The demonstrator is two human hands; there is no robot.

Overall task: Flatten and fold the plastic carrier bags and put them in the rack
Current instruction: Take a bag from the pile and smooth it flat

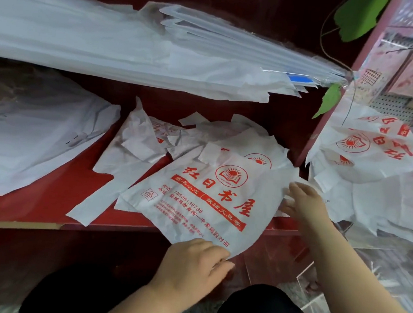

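Early on, seemingly: flattening one bag (204,198) on the shelf (33,206) atop a crumpled heap (136,145), with left hand (191,262) pinching its near edge and right hand (305,202) pressing open-fingered at its side, no fold yet.

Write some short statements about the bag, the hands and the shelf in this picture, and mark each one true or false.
1. The bag under the hands carries red print. True.
2. The shelf is blue. False: it is red.
3. The left hand holds the bag's near edge. True.
4. The right hand grips a leaf. False: its fingers lie on the bag's right edge, and the leaf hangs higher up, untouched.
5. The bag lies wholly on the shelf. False: its near part overhangs the shelf's front edge.
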